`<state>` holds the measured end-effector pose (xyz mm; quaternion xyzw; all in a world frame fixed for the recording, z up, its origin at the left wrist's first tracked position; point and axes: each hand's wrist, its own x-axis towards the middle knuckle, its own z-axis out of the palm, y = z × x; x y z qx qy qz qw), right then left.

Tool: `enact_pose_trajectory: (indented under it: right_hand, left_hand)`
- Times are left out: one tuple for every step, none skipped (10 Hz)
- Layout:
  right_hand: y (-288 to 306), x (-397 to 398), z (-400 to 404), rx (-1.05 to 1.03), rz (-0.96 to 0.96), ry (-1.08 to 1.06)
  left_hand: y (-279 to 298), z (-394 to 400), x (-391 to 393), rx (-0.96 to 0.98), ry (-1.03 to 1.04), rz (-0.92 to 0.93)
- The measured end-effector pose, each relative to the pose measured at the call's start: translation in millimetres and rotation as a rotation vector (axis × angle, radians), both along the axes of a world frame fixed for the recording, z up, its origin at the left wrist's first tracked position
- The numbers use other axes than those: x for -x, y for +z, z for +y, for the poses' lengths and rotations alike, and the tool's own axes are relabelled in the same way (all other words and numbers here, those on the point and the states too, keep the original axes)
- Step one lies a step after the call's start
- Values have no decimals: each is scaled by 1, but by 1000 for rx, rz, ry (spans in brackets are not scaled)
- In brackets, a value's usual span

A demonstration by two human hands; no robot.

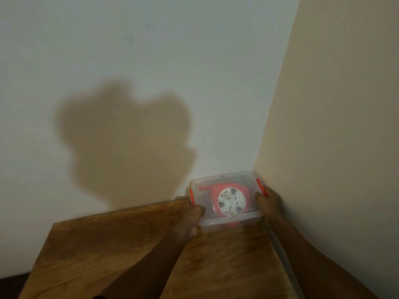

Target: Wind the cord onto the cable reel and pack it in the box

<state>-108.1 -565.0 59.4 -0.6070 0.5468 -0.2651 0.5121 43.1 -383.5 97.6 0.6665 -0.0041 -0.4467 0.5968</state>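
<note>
A wooden table (pixel 108 255) stands in a dim corner of pale walls (pixel 151 50).

A wooden table (pixel 121 251) with a warm brown grain fills the lower part of the view, pushed into a room corner. Behind it rises a pale white wall (pixel 129 50), which carries a large soft shadow (pixel 123 143). To the right stands a cream wall (pixel 345 104), meeting the white one in a vertical seam.

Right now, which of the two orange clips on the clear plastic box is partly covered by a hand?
The orange clip on the right end: the right hand overlaps its lower part. The left clip shows fully above the left hand.
</note>
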Motion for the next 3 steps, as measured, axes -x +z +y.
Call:
enact_pose_trajectory:
  right_hand:
    - [-6, 2, 0, 25, 10, 16]
    - [9, 7, 12, 85, 83, 26]
    - [5, 10, 41, 231, 58, -26]
  left_hand:
    - [-2, 4, 2, 15, -27, -21]
    - [-6, 8, 5, 57, -46, -56]
    - [-15, 24, 14, 90, -22, -59]
